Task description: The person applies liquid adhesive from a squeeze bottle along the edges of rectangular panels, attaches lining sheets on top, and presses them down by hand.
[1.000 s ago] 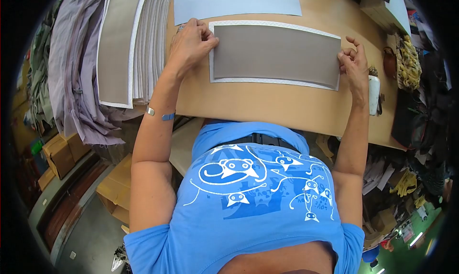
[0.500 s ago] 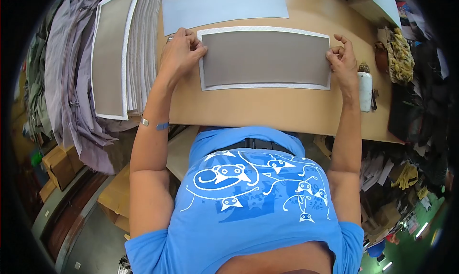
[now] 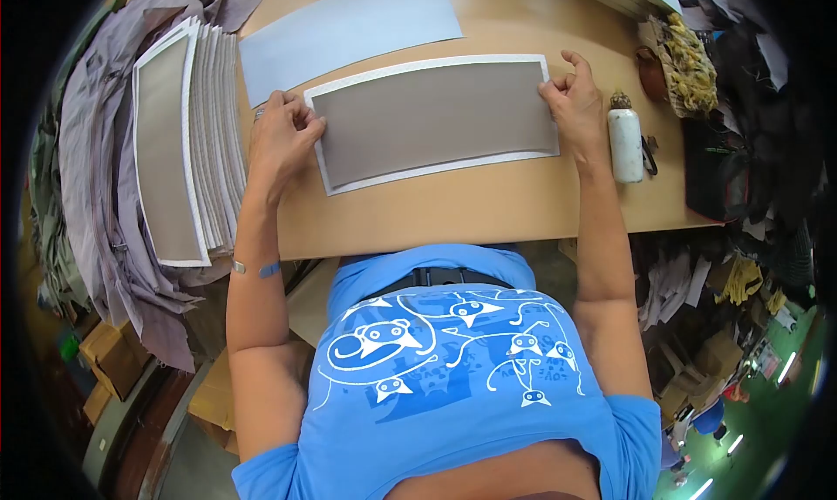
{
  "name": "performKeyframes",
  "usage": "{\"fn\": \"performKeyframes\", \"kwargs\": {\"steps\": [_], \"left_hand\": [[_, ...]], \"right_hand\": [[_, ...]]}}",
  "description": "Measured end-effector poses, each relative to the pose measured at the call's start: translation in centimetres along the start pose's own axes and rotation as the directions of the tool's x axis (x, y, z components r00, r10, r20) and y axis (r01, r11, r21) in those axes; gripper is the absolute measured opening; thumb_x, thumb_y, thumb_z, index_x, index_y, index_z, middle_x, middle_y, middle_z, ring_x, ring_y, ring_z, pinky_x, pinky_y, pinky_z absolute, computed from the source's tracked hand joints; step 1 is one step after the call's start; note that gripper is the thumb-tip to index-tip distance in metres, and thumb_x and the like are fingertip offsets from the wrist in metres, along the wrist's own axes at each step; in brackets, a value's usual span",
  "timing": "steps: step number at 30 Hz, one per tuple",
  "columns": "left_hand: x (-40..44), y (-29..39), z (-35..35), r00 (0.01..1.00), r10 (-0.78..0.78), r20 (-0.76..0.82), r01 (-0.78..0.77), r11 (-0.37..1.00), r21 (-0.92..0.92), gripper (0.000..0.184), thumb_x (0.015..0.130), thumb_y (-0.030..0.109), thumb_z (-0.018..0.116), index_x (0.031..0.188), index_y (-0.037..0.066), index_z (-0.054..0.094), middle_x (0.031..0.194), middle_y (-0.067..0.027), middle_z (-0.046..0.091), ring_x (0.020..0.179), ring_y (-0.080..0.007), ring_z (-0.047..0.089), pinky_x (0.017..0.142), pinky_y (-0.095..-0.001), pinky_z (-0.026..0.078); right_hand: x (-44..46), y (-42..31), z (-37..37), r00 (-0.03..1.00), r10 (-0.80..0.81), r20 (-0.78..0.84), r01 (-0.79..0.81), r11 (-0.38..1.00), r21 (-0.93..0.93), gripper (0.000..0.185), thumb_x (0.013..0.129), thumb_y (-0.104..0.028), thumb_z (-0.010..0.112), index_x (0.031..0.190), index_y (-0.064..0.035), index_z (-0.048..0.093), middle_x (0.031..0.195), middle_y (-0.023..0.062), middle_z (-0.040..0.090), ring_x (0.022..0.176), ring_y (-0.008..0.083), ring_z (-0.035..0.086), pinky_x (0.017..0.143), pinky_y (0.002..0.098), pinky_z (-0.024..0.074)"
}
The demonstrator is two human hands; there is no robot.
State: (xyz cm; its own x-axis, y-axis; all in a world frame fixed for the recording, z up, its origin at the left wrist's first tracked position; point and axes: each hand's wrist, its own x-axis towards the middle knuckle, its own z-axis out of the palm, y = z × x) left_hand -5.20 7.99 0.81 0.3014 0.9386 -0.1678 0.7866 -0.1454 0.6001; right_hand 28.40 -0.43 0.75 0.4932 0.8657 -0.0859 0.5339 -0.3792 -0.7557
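Observation:
A grey rectangular fabric panel [image 3: 436, 116] lies on a slightly larger white-edged backing [image 3: 453, 162] on the tabletop. My left hand [image 3: 283, 134] pinches the left edge of the panel, thumb and forefinger pressed together. At the opposite short edge, my right hand [image 3: 574, 103] grips the upper right part between thumb and fingers, the forefinger raised. Behind the panel lies a pale blue sheet [image 3: 349, 34]. A fanned stack of similar white-bordered grey panels [image 3: 166, 151] stands left of my left hand.
Mauve cloth [image 3: 91, 160] is heaped at the table's left. Right of my right hand are a white bottle [image 3: 625, 142] and a dark small tool [image 3: 649, 156]. A yellow tufted bundle [image 3: 689, 64] and dark cloth [image 3: 717, 169] lie farther right. Cardboard boxes [image 3: 113, 356] sit below left.
The camera view has shifted and turned, so the table and its objects appear farther left and tilted. Both hands keep their places at the panel's two ends.

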Motion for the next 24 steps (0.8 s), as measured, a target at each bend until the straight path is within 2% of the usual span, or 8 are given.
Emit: {"fn": "performKeyframes", "kwargs": {"steps": [1,4,7,13,19,22,24], "left_hand": [[-0.11,0.24,-0.07,1.000,-0.027,0.009,0.027,1.000,-0.015,0.020,0.072,0.011,0.065,0.064,-0.001,0.050,0.085,-0.0051,0.045,0.073,-0.0143,0.047,0.067,-0.0268,0.040],[-0.15,0.12,0.04,1.000,-0.005,-0.005,0.005,0.999,-0.045,0.021,0.072,0.011,0.065,0.063,-0.001,0.050,0.084,-0.0048,0.044,0.071,-0.0135,0.045,0.066,-0.0267,0.039],[-0.04,-0.13,0.05,1.000,0.007,-0.016,-0.008,1.000,-0.023,0.020,0.070,0.014,0.065,0.065,-0.002,0.055,0.086,-0.0089,0.051,0.072,-0.0189,0.053,0.065,-0.0303,0.044],[0.10,-0.09,-0.08,0.998,-0.065,0.015,0.066,0.994,-0.092,0.021,0.070,0.015,0.065,0.065,-0.002,0.055,0.087,-0.0089,0.051,0.072,-0.0190,0.053,0.065,-0.0300,0.044],[0.10,-0.53,0.09,0.998,0.055,-0.028,-0.055,0.998,-0.003,0.021,0.070,0.015,0.066,0.065,-0.002,0.054,0.084,-0.0074,0.050,0.072,-0.0180,0.052,0.066,-0.0298,0.044],[0.14,-0.49,0.17,0.999,-0.032,0.000,0.032,0.995,-0.090,0.020,0.070,0.014,0.066,0.066,-0.002,0.055,0.083,-0.0069,0.049,0.072,-0.0179,0.052,0.067,-0.0298,0.043],[0.10,-0.28,0.08,0.999,-0.038,0.000,0.037,0.997,-0.074,0.020,0.070,0.014,0.066,0.066,-0.002,0.055,0.083,-0.0066,0.049,0.073,-0.0181,0.052,0.067,-0.0298,0.043]], "right_hand": [[0.01,-0.02,0.03,1.000,-0.009,-0.006,0.009,1.000,-0.015,0.051,0.073,-0.009,0.059,0.121,0.0018,0.043,0.069,0.0090,0.061,0.068,0.0207,0.060,0.070,0.0316,0.0466],[0.08,0.13,0.27,1.000,-0.018,-0.026,0.016,0.998,-0.053,0.053,0.072,-0.009,0.059,0.121,0.0025,0.043,0.070,0.0101,0.061,0.069,0.0229,0.060,0.071,0.0328,0.0467],[0.07,-0.02,0.29,1.000,-0.010,-0.028,0.008,0.997,-0.080,0.053,0.072,-0.009,0.059,0.121,0.0024,0.044,0.072,0.0109,0.062,0.072,0.0244,0.062,0.073,0.0338,0.0467],[0.07,0.27,0.36,0.998,-0.045,-0.045,0.039,0.991,-0.124,0.052,0.072,-0.009,0.061,0.120,0.0027,0.045,0.074,0.0116,0.063,0.074,0.0270,0.062,0.074,0.0354,0.0466],[0.15,0.02,0.45,0.998,-0.048,-0.031,0.043,0.989,-0.142,0.051,0.073,-0.009,0.062,0.119,0.0024,0.045,0.074,0.0123,0.063,0.075,0.0279,0.062,0.074,0.0372,0.0462],[0.07,-0.08,0.36,0.997,-0.064,-0.030,0.058,0.983,-0.175,0.050,0.073,-0.010,0.062,0.119,0.0017,0.045,0.074,0.0127,0.063,0.076,0.0286,0.062,0.074,0.0382,0.0461],[-0.04,-0.10,0.47,0.996,-0.080,-0.040,0.070,0.975,-0.209,0.049,0.074,-0.011,0.061,0.120,0.0003,0.046,0.074,0.0128,0.063,0.076,0.0295,0.062,0.073,0.0391,0.0461]]}}
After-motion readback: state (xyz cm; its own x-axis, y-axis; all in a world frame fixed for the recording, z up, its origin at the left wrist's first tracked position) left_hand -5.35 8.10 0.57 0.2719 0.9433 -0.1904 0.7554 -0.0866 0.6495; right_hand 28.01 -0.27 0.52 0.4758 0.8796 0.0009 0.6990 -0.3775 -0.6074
